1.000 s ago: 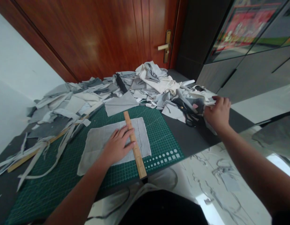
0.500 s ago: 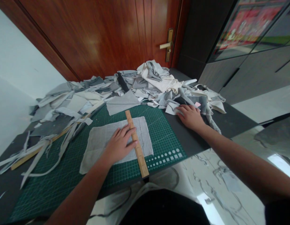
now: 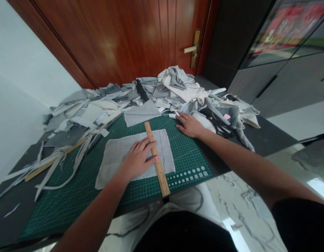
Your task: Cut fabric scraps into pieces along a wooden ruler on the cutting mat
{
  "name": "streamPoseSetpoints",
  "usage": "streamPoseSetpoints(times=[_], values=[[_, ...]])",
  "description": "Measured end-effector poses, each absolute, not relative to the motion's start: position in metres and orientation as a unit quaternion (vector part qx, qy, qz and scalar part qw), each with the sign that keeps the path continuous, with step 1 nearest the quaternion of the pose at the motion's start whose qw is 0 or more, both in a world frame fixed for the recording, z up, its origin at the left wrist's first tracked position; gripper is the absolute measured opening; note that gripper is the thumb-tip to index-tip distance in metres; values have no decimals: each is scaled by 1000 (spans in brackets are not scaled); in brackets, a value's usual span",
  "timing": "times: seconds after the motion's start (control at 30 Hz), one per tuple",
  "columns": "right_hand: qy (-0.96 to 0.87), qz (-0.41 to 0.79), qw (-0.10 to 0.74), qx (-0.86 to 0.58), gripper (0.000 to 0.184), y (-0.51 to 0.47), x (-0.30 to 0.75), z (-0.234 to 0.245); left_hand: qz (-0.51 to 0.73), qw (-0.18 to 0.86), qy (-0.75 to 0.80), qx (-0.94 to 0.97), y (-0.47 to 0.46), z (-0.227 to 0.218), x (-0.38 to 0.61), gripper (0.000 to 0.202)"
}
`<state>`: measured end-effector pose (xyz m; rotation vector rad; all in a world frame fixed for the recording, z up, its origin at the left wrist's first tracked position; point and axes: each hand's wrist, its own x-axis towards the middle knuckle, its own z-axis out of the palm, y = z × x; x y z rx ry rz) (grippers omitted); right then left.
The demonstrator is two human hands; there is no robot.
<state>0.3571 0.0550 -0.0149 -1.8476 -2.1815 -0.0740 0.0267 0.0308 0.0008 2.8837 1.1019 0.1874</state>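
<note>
My left hand (image 3: 138, 159) lies flat with its fingers apart, pressing on a wooden ruler (image 3: 160, 171) and the light grey cloth (image 3: 113, 154) beneath it. The ruler crosses the cloth near its right side, beside a dark line or crease. Both rest on a green cutting mat (image 3: 188, 150). At the front of the scrap pile, my right hand (image 3: 189, 125) is stretched out, palm down and fingers apart. Its fingertips are by a small white scrap (image 3: 173, 116); whether they touch it is unclear. Right of this hand are shiny black items (image 3: 216, 124), partly covered by cloth.
A heap of grey and cream fabric scraps (image 3: 174, 82) lines the back of the dark table (image 3: 269, 134). Long fabric strips (image 3: 76, 159) and a yellowish stick (image 3: 41, 171) lie at left. Behind stands a wooden door (image 3: 112, 38) with a handle (image 3: 190, 49).
My right hand has moved left along the front of the pile, uncovering the shiny black items. My left hand stays on the ruler. The view has shifted slightly.
</note>
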Motion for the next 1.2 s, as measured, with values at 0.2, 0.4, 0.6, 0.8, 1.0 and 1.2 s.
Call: streamPoseSetpoints(times=[0.2,0.4,0.6,0.8,1.0,1.2], values=[[-702,-8,152,-695,56,97,327,-18,55,38,368,928,26,4,27,57],[-739,-6,160,-654,48,74,316,-22,66,45,363,928,27,0,26,58],[-739,-20,204,-642,30,60,315,-13,66,32,357,931,30,-1,26,58],[-708,-20,255,-658,21,50,315,-8,74,28,352,932,33,-2,26,57],[-691,-3,304,-656,48,16,310,-8,86,27,355,931,36,-5,27,56],[-676,22,252,-692,54,-53,336,-20,93,23,345,934,38,-6,27,56]])
